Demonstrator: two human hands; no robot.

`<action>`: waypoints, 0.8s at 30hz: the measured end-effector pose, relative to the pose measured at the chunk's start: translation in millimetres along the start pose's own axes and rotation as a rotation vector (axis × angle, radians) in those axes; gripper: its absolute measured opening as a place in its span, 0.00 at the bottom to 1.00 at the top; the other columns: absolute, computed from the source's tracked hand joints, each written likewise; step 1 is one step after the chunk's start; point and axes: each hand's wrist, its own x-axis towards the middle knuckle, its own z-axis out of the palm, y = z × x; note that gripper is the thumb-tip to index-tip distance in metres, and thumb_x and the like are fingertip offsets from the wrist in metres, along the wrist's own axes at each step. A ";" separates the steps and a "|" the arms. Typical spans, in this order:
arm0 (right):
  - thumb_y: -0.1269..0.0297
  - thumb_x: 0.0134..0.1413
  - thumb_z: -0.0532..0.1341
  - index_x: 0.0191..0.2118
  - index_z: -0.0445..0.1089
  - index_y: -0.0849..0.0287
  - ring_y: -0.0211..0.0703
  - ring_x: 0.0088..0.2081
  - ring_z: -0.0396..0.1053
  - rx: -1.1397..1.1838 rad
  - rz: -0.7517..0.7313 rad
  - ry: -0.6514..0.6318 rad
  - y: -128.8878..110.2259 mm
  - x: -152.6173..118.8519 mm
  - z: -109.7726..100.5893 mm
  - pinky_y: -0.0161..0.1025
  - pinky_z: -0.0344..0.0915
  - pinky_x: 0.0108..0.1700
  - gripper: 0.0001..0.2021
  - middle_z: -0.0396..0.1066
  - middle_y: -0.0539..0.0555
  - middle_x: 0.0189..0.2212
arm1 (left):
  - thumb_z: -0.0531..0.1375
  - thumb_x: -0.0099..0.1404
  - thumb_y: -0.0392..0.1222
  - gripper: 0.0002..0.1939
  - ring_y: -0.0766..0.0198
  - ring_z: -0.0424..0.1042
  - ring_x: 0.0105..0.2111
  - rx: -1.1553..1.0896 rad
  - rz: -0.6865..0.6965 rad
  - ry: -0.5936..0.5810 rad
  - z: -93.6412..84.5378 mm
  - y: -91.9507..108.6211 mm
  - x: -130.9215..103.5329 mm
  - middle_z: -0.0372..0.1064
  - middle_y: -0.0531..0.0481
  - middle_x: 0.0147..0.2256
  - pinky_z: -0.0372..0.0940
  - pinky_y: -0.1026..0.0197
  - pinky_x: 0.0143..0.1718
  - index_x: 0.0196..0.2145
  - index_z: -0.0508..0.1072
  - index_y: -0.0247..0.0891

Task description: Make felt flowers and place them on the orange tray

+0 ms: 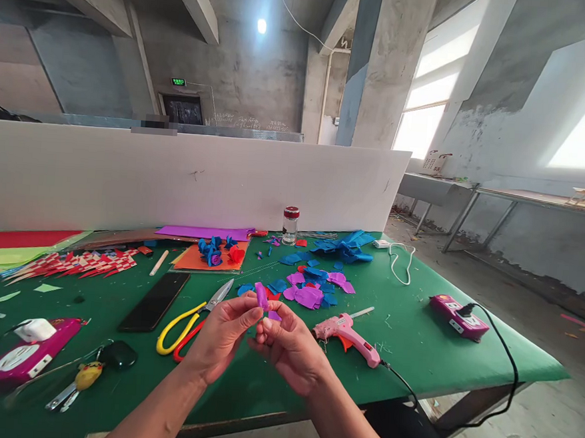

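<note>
A small purple paper piece (261, 297) is pinched between the fingers of my left hand (228, 331) and my right hand (291, 346), which meet over the front of the table. My right fingertips are closed on its lower part. Behind the hands lie purple petals (308, 295) among blue and red ones. Scissors with yellow and red handles (190, 318) rest left of my left hand. A pink glue gun (349, 331) lies to the right of my right hand, its cord running off the table's front edge.
On the green table (414, 347) are a black phone (155, 301), keys with a yellow charm (88, 375), magenta power strips (458, 317), a lidded glass jar (291, 225), finished blue flowers (211, 250), blue crepe paper (348, 247) and a white cable (394, 263). A white board (190, 178) stands behind.
</note>
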 end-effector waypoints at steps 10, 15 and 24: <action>0.65 0.40 0.75 0.40 0.69 0.59 0.30 0.26 0.69 0.026 0.003 -0.017 4.9 0.6 -1.9 0.33 0.68 0.39 0.21 0.73 0.47 0.25 | 0.69 0.54 0.43 0.09 0.69 0.67 0.22 -0.066 -0.075 0.025 3.0 3.1 -2.4 0.69 0.51 0.21 0.65 0.67 0.25 0.27 0.78 0.33; 0.64 0.38 0.75 0.39 0.68 0.58 0.31 0.25 0.68 0.009 0.007 0.000 5.2 1.0 -1.3 0.34 0.67 0.39 0.21 0.73 0.47 0.25 | 0.70 0.52 0.42 0.09 0.69 0.66 0.22 -0.061 -0.061 0.028 3.4 4.6 -2.7 0.67 0.52 0.20 0.65 0.66 0.26 0.25 0.78 0.33; 0.64 0.37 0.75 0.40 0.67 0.58 0.32 0.25 0.68 -0.006 0.017 0.008 3.2 0.1 -0.4 0.35 0.67 0.39 0.23 0.73 0.47 0.25 | 0.71 0.51 0.42 0.10 0.69 0.65 0.22 -0.039 -0.052 0.003 2.6 6.4 -3.6 0.67 0.53 0.21 0.65 0.65 0.26 0.24 0.76 0.33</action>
